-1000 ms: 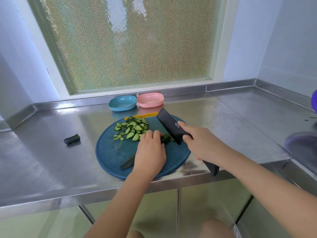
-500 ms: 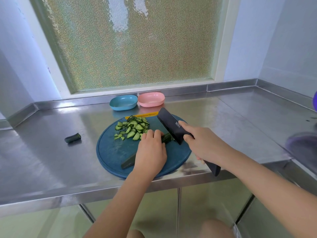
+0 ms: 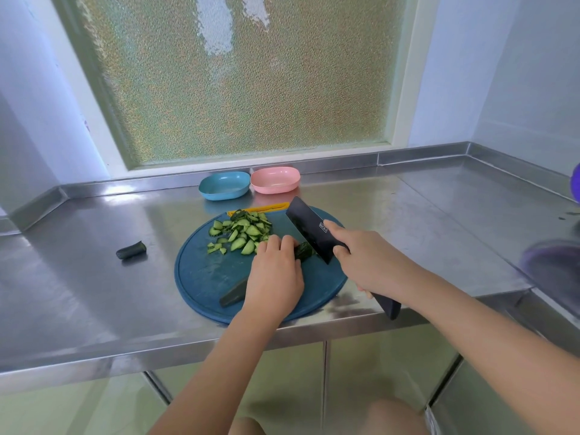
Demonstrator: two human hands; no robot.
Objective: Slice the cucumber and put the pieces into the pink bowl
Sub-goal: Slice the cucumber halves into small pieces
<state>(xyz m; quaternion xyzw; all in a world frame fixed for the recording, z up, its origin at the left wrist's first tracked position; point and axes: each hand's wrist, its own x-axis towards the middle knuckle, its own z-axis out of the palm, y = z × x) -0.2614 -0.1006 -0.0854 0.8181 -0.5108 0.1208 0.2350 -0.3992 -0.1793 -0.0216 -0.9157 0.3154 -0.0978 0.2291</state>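
Slicing on the round blue board (image 3: 201,277), pink bowl (image 3: 275,180) behind it.
Right hand (image 3: 367,262) grips the black knife (image 3: 309,229); left hand (image 3: 276,274) curls over the cucumber (image 3: 303,251), so its fingertips (image 3: 273,240) should tuck back from the blade.

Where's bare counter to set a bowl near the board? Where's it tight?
Free: stainless steel counter right of the round blue cutting board; left, around the dark cucumber stub. Tight: board's back edge, with cucumber slices, blue oval bowl, pink oval bowl close behind; left hand on green cucumber and right hand with black cleaver cover its right half.
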